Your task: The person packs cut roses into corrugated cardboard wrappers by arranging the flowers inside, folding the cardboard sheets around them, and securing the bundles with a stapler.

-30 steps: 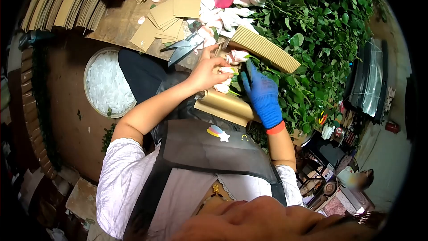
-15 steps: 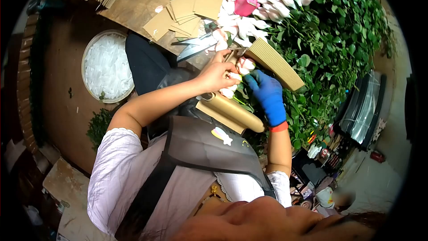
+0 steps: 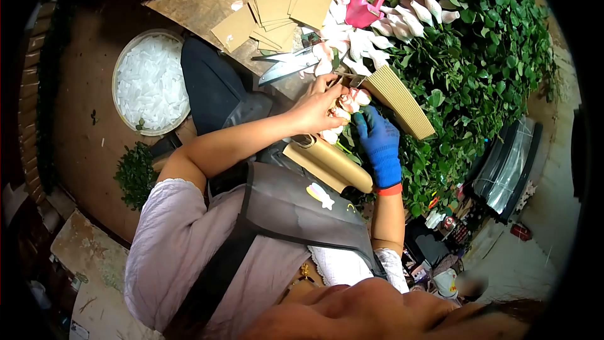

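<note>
Pale pink roses [image 3: 360,96] lie bunched between my hands, on brown corrugated cardboard. My bare left hand [image 3: 316,108] curls its fingers over the blooms from the left, its far fingers near the cardboard edge. From the right, my right hand [image 3: 379,137], in a blue glove with a red cuff, presses thumb and fingers together at the rose heads; what lies between them is partly hidden. One corrugated cardboard flap [image 3: 402,102] stands up beyond the glove. Nearer my body, a rolled end of brown cardboard [image 3: 333,162] lies by my dark apron [image 3: 302,204].
Scissors [image 3: 289,66] and brown cardboard sheets [image 3: 275,9] lie on the wooden table [image 3: 201,3]. A pink plastic tool [image 3: 366,5] sits beside white-wrapped roses [image 3: 409,20]. Leafy stems [image 3: 465,56] are heaped right. A round tub [image 3: 151,85] holds white pieces.
The view has shifted slightly, moving the table things right and down in the picture. My left fingers have moved a little at the blooms, and more pink petals show between the hands.
</note>
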`<state>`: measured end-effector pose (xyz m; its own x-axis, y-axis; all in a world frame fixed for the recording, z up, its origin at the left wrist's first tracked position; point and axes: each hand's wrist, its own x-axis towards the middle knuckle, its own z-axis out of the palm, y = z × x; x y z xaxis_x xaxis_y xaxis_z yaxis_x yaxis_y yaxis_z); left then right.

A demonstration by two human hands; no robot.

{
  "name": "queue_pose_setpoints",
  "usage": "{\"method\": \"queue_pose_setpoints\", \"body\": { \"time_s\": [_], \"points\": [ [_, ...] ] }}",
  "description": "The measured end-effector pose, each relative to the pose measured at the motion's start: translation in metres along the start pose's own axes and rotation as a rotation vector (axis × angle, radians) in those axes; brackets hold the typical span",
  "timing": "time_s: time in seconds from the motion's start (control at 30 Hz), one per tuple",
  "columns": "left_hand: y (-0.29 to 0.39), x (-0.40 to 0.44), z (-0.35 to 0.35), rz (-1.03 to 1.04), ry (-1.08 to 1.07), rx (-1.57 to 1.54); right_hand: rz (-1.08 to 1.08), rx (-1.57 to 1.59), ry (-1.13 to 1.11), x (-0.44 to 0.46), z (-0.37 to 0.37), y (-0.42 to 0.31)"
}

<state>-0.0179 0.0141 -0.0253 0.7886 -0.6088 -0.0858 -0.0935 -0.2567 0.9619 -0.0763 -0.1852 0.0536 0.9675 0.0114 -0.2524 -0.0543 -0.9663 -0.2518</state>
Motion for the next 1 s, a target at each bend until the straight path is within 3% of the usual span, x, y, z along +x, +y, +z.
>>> {"method": "queue_pose_setpoints", "body": {
  "time_s": [0.2,0.23,0.27,0.33,0.43,0.63,0.83,0.97,1.0],
  "points": [
    [0.011,0.014,0.008,-0.043,0.135,0.092,-0.004,-0.131,-0.017,-0.005,0.001,-0.007],
    [0.013,0.016,0.006,-0.048,0.169,0.033,0.024,-0.148,-0.112,-0.008,-0.005,-0.010],
    [0.011,0.016,0.008,-0.017,0.189,0.055,-0.046,-0.245,-0.042,-0.018,-0.012,-0.013],
    [0.006,0.017,0.010,0.026,0.207,0.070,0.001,-0.057,0.158,-0.024,-0.025,-0.022],
    [-0.001,0.017,0.011,0.016,0.197,0.011,0.159,-0.156,0.201,-0.014,-0.021,-0.016],
    [0.001,0.018,0.004,0.033,0.131,0.011,0.119,-0.256,0.006,0.010,-0.015,-0.011],
    [-0.003,0.021,0.004,0.010,0.087,0.067,0.078,-0.375,0.012,0.032,-0.006,-0.018],
    [-0.001,0.024,0.004,0.029,0.105,0.095,0.157,-0.315,-0.144,0.033,-0.019,-0.027],
    [-0.001,0.024,0.005,0.023,0.102,0.068,0.146,-0.267,-0.073,0.025,-0.023,-0.027]
  ]
}}
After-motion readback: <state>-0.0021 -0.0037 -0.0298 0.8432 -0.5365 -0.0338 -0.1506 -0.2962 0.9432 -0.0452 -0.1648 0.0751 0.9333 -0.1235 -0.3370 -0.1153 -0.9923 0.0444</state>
